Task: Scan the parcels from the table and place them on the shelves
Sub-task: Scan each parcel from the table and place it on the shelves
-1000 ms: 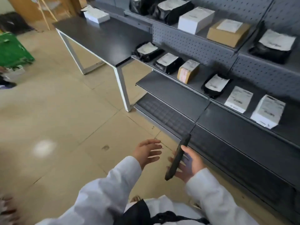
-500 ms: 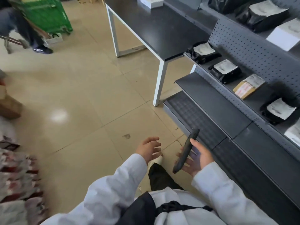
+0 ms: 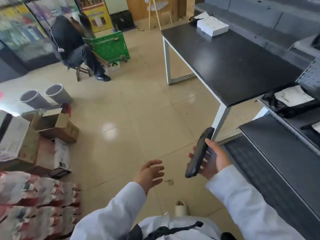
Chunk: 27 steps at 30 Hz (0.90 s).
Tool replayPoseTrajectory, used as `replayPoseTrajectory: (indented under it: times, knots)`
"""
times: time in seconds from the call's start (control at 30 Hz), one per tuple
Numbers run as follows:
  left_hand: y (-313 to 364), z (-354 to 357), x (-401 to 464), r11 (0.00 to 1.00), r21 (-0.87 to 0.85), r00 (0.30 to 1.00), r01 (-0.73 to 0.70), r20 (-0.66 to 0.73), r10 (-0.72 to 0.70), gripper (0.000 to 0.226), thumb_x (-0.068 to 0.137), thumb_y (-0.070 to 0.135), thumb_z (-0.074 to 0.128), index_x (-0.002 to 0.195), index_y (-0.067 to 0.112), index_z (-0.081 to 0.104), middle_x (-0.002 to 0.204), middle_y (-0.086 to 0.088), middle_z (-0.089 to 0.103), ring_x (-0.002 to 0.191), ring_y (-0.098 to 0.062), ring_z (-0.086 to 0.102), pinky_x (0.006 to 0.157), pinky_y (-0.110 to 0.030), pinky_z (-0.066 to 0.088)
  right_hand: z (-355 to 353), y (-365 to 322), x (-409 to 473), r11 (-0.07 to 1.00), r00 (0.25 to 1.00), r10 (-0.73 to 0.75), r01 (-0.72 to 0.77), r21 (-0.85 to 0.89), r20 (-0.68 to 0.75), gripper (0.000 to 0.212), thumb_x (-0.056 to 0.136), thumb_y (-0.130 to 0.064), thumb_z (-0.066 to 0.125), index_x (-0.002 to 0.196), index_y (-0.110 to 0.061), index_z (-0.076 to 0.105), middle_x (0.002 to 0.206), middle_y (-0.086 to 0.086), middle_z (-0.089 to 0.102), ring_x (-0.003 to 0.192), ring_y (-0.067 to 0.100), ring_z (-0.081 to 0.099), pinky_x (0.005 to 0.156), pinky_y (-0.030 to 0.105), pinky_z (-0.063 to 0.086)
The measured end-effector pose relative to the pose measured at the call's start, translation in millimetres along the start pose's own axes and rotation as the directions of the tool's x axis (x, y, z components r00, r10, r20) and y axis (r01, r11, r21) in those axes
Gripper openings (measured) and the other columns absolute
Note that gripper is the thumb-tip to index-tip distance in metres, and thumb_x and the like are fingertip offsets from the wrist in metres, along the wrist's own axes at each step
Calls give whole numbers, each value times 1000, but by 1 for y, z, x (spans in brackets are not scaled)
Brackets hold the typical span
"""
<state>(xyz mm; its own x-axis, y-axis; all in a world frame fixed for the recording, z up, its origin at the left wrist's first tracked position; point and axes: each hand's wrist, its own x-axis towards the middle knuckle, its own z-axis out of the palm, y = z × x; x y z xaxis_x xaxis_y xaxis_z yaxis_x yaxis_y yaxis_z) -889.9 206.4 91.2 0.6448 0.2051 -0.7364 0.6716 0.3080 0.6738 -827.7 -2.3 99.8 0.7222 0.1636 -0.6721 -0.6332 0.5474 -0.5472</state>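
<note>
This is a small shop that doubles as a parcel pick-up point. At the right, dark metal shelves (image 3: 284, 153) with a pegboard back hold labelled parcel bags (image 3: 290, 101), while far left stand glass-fronted drinks coolers (image 3: 20, 32), a green shopping basket (image 3: 110, 45) and opened cardboard boxes (image 3: 53, 125).

White parcel (image 3: 212, 28) on table's (image 3: 230, 66) far end
</note>
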Motion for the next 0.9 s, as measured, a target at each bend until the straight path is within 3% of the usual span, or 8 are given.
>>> replayPoseTrajectory:
  times: [0.1,0.23,0.33,0.43,0.6,0.8,0.9]
  knots:
    - [36,4,32,997,-53,998,-47,-32,45,20,97,0,50,105,10,65,98,-10,66,81,-22,62,72,-31,55,25,-18,40,999,997,24,-22,-31,70,69,70,-36,79,131,-13,61,112,13,71,98,39,70,85,57,55]
    - [62,4,69,991,-135,999,-22,-45,16,25,97,-2,47,106,10,66,101,-10,67,86,-24,63,79,-34,55,52,-32,84,992,993,81,-72,-105,83,48,85,-32,72,128,-13,62,108,12,73,93,37,71,80,55,56]
    - [83,8,104,983,-183,998,27,-42,-36,27,97,-5,44,104,10,65,102,-12,65,84,-24,61,78,-33,53,72,-51,115,981,989,116,-101,-163,88,40,81,-31,74,115,-11,66,106,12,71,93,36,69,84,56,55]
    - [113,12,155,979,-195,997,56,-32,-64,30,96,-6,43,100,10,67,103,-12,66,85,-26,62,81,-34,52,92,-80,155,978,990,122,-106,-182,77,47,72,-31,74,113,-10,65,108,13,69,95,36,66,89,60,52]
    - [193,28,254,977,-202,997,75,-13,-80,30,94,-6,45,105,9,68,107,-12,68,91,-27,64,87,-38,53,129,-135,231,975,992,120,-113,-193,24,41,71,-31,74,106,-11,69,110,11,70,98,34,68,85,54,55]
    - [322,73,352,983,-169,995,76,78,-63,29,94,-6,45,102,10,68,101,-11,69,89,-25,64,80,-35,54,183,-226,298,985,998,57,-56,-161,1,59,77,-29,71,130,-6,61,128,18,63,99,33,68,71,49,60]
    - [375,106,397,990,-112,987,84,144,-67,25,94,-4,49,101,10,68,100,-12,70,90,-27,64,80,-35,54,188,-268,328,999,1000,8,-8,-34,14,91,58,-30,93,139,-10,56,129,14,65,104,34,68,80,55,59]
